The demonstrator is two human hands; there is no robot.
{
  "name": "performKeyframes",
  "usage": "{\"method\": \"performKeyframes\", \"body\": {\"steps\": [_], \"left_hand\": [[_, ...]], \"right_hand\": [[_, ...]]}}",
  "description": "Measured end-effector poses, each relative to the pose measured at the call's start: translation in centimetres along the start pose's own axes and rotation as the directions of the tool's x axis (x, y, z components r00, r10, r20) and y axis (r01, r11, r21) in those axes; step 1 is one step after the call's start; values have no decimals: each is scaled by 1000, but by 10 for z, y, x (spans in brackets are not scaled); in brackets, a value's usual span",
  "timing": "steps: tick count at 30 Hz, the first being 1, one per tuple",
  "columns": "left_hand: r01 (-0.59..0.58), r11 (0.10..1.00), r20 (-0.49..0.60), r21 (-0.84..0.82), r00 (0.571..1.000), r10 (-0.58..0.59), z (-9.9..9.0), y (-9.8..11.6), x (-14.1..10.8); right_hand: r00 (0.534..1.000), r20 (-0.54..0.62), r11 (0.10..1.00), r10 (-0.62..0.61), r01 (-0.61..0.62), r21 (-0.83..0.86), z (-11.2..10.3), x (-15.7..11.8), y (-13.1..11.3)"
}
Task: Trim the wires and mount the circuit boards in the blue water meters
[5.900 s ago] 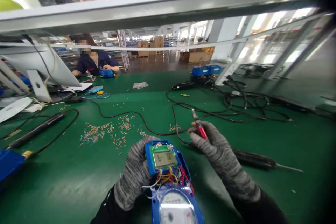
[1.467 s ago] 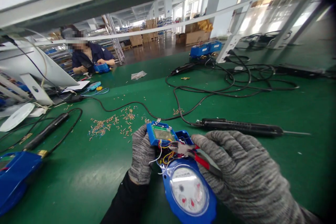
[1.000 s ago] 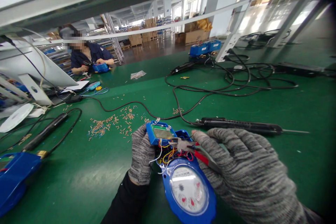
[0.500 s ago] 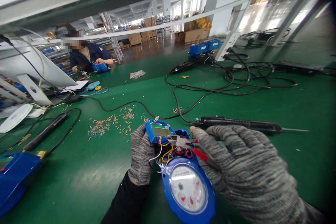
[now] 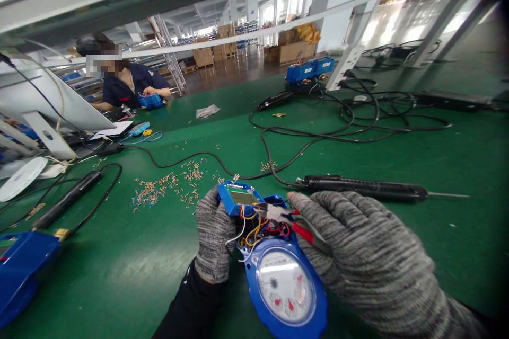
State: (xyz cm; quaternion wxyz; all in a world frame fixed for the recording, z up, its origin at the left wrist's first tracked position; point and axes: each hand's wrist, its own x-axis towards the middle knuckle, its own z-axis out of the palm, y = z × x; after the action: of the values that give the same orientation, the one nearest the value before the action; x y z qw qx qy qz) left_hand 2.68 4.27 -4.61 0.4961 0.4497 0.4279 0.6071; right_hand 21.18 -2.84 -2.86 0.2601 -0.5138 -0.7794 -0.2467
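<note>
A blue water meter (image 5: pixel 286 287) with a round dial lies in front of me, its upper electronics housing (image 5: pixel 237 199) lifted and tilted, showing a small display. Yellow, red and white wires (image 5: pixel 254 233) spill out between housing and meter body. My left hand (image 5: pixel 214 235), in a grey knit glove, is wrapped around the housing's left side. My right hand (image 5: pixel 358 254), gloved alike, grips red-handled cutting pliers (image 5: pixel 304 232). The pliers' metal jaws reach over the wires at the housing's lower edge; whether they touch a wire I cannot tell.
Many small screws (image 5: pixel 153 190) lie scattered on the green table (image 5: pixel 131 270). A black electric screwdriver (image 5: pixel 366 189) rests behind my right hand, its cable looping back. Another blue meter (image 5: pixel 24 270) sits at left. Across the table a co-worker (image 5: pixel 131 85) handles a blue unit.
The housing and my left hand have shifted very slightly left. The pliers stay almost in place over the wires. The co-worker's arm and head have moved a little.
</note>
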Motion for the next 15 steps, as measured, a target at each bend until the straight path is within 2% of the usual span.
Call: {"method": "performKeyframes", "body": {"steps": [6,9,12,15], "left_hand": [[-67,997,52,23,996,66,-4,0,-2],[-40,999,87,19,995,38,-5,-2,-1],[-18,1000,77,-2,997,18,-4,-4,-1],[-5,1000,65,6,998,5,-3,-4,-1]], "right_hand": [[999,11,999,37,-37,32,5,-7,0],[990,43,968,138,-143,206,12,-13,5],[953,137,830,272,-304,467,17,-15,10],[917,201,671,343,-390,630,15,-12,14]]}}
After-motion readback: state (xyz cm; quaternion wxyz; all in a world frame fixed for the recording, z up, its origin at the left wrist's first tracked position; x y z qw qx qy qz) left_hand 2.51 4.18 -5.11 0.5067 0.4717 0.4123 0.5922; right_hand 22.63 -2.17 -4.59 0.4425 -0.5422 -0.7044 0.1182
